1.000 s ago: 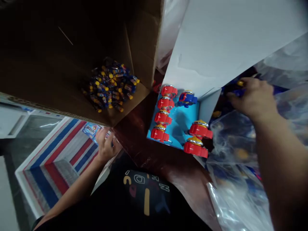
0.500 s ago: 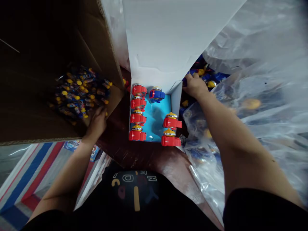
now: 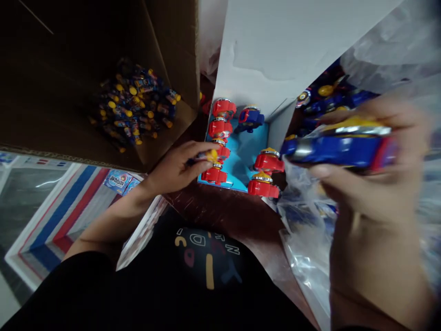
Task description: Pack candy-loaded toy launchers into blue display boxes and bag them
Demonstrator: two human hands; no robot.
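A dark reddish-brown tabletop (image 3: 210, 207) carries the white box (image 3: 292, 41) and clear plastic (image 3: 306, 266).

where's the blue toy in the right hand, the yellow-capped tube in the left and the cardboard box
Held blue toy (image 3: 346, 151), head view: middle of its body.
Yellow-capped tube (image 3: 211, 156), head view: its cap.
Cardboard box (image 3: 176, 41), head view: its bare inner wall.

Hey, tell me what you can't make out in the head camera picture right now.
All in the head view:
Blue toy: fine detail blurred, partly covered by the right hand.
Small yellow-tipped item: partly hidden by the left hand.
Cardboard box: cut off by the left and top edges.
Piled tubes: labels too small and dark.
Clear plastic: creases obscure what lies beneath.
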